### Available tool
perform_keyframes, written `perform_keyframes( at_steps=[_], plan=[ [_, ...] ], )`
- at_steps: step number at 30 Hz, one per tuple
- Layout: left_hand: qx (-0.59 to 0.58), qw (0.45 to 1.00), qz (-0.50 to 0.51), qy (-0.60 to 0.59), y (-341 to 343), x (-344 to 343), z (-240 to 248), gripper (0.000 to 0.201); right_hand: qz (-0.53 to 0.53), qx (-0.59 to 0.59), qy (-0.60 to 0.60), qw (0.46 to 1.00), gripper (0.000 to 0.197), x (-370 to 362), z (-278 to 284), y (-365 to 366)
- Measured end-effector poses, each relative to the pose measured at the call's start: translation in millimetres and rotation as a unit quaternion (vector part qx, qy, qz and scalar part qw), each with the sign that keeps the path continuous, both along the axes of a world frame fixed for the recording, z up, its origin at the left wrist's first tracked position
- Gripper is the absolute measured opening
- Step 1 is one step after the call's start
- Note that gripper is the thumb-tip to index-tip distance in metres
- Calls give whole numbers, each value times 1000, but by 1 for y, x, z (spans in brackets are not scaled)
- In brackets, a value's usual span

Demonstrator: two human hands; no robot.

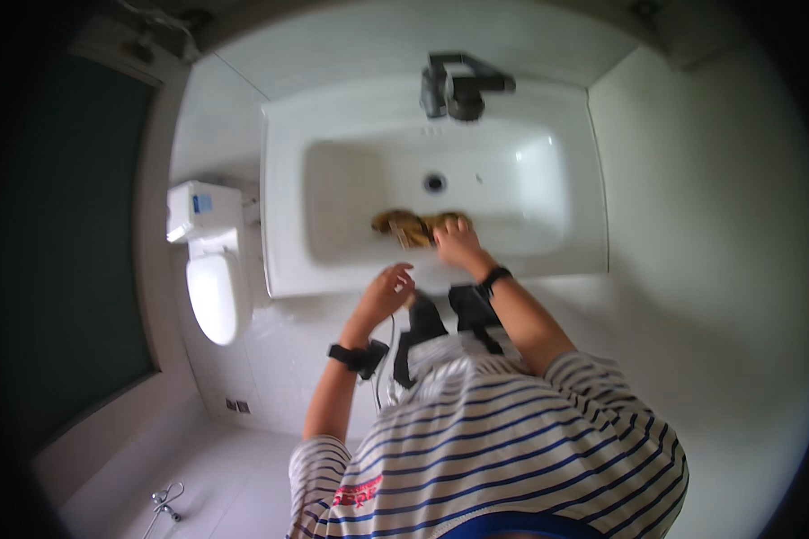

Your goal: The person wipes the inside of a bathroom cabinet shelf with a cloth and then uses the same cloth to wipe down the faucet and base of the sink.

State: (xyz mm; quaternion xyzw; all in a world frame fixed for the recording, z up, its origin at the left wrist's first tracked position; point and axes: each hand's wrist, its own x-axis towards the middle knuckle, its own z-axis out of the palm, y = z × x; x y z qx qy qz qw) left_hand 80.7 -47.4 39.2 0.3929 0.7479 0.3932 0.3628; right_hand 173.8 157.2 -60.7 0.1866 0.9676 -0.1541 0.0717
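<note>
My right hand (458, 241) presses a crumpled brown cloth (411, 225) on the near slope of the white sink basin (351, 193), fingers closed on its right end. The cloth runs left-right. My left hand (388, 289) hovers loosely curled, empty, at the rim, nearer me. The cloth's underside is hidden.

Blue label (202, 203) — on toilet tank (198, 216).

We see a white tiled floor (243, 467) and a white toilet (214, 292) at left. White walls (710, 225); a dark panel (72, 251) far left.
</note>
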Motion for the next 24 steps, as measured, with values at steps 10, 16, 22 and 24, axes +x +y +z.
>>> perform_keyframes(
  at_steps=[10, 16, 22, 24],
  plan=[
    [1, 961, -129, 245, 75, 32, -45, 79, 34, -305, 71, 949, 19, 70, 87, 40],
    [-25, 983, -91, 160, 134, 47, 20, 28, -78, -311, 244, 915, 15, 100, 163, 74],
    [56, 972, -70, 215, 174, 78, 83, 22, -99, -370, 268, 884, 25, 133, 203, 108],
    [66, 973, -87, 202, 165, 85, 79, 22, -52, -342, 153, 926, 41, 138, 205, 105]
  ],
)
